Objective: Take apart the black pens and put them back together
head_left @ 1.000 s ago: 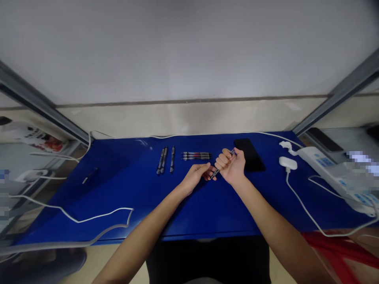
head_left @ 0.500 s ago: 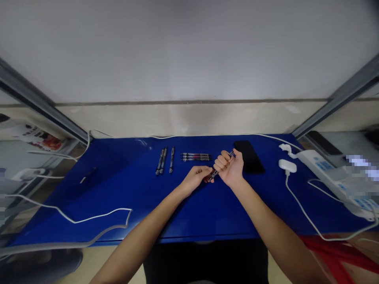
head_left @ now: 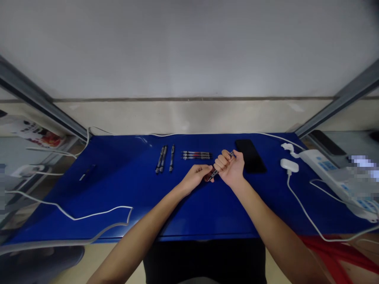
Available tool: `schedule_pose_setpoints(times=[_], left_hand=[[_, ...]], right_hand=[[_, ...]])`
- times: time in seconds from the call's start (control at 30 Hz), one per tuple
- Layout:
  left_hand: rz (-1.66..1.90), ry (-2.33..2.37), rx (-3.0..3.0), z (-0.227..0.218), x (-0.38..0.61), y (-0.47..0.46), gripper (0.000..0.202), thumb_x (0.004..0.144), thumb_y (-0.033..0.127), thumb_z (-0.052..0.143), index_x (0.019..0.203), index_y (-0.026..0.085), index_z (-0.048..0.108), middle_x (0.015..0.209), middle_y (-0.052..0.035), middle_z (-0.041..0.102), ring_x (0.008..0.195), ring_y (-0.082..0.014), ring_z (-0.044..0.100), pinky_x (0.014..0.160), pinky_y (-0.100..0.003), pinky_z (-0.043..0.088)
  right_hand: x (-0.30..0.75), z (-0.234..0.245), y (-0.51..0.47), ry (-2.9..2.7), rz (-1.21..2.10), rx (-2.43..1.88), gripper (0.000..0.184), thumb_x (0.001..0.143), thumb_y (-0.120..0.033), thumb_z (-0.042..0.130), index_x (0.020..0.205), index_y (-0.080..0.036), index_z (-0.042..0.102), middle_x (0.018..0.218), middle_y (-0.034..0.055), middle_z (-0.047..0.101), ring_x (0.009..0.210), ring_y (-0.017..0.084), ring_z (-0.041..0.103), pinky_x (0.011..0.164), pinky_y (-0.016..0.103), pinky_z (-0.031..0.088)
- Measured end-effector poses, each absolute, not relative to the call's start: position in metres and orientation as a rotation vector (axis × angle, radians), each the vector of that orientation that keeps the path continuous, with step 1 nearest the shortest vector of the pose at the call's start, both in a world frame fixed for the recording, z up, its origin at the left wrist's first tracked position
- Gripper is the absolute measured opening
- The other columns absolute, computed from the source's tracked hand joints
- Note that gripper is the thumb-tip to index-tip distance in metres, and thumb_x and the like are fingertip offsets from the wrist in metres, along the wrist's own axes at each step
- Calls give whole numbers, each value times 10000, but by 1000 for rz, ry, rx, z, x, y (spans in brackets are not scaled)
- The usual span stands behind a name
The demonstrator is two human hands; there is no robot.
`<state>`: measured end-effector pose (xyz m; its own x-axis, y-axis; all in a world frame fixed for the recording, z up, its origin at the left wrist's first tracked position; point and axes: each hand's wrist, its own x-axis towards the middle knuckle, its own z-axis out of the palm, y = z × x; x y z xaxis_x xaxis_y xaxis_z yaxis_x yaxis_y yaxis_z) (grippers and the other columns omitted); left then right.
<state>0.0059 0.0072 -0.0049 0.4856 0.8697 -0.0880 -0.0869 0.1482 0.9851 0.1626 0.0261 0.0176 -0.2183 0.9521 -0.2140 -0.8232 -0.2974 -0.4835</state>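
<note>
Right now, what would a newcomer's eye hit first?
The blue tabletop across the lower half, and the right hand near its middle, gripping a pen with the left hand at its lower end. Then three dark pens farther back, left of the hands, and the white power strip at far right.

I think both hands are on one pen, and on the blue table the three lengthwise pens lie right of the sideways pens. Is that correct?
Not fully: the head view shows the three lengthwise pens to the left of the sideways pens. The left hand and right hand are indeed on one pen.
</note>
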Motion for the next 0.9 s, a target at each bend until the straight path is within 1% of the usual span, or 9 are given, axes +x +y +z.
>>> schedule_pose_setpoints(times=[0.23,0.4,0.5,0.6,0.63,0.7,0.77,0.83,0.9], left_hand=[[795,814,1237,-4,6,7,442,895,521,552,739,124,668,671,-66,676,623,-146,521,658,-282,404],[784,832,1224,-3,5,7,430,887,524,557,769,130,684,688,-59,675,639,-148,547,657,-279,417],[783,846,1231,-6,5,7,431,877,535,582,779,129,688,680,-48,658,637,-139,549,647,-270,413],[803,885,1246,-10,5,8,377,820,501,688,855,126,709,667,-21,638,611,-119,537,632,-258,408],[829,905,1258,-10,5,8,361,807,481,711,879,128,716,668,-15,637,608,-116,539,632,-257,411],[921,960,1281,-8,2,11,325,797,446,730,890,135,731,673,-13,646,613,-116,553,636,-257,424],[1053,1017,1273,-3,-4,15,286,791,414,739,894,147,747,703,-20,669,634,-121,577,647,-258,443],[1186,1054,1227,5,-12,20,264,771,382,763,913,160,761,735,-25,690,651,-125,593,658,-259,463],[1304,1074,1180,11,-22,25,252,765,361,779,930,171,768,730,-23,691,652,-122,596,673,-259,477]], right_hand=[[163,18,26,-305,1790,-556,427,919,-464,278,564,-230,243,460,-70,133,416,108,82,379,259,182],[163,19,25,-315,1762,-575,491,942,-532,262,559,-227,286,461,-70,149,409,105,112,380,255,200],[161,19,25,-336,1746,-591,520,957,-554,277,560,-222,331,466,-71,166,401,100,149,380,246,224],[159,16,27,-402,1694,-622,541,966,-579,313,569,-218,381,476,-70,201,394,94,208,393,237,288],[158,15,29,-431,1663,-643,542,965,-590,332,580,-217,411,482,-66,238,400,96,260,413,241,335],[156,12,32,-496,1556,-707,517,954,-609,391,634,-217,499,533,-34,395,479,118,445,513,271,458],[154,9,35,-591,1407,-783,454,934,-601,475,738,-211,598,690,19,579,689,161,614,684,316,537],[153,7,36,-704,1275,-851,389,917,-566,549,838,-200,654,832,55,661,835,190,661,779,343,546],[152,4,36,-800,1202,-900,335,907,-522,597,888,-196,669,835,56,677,802,187,662,747,343,549]])
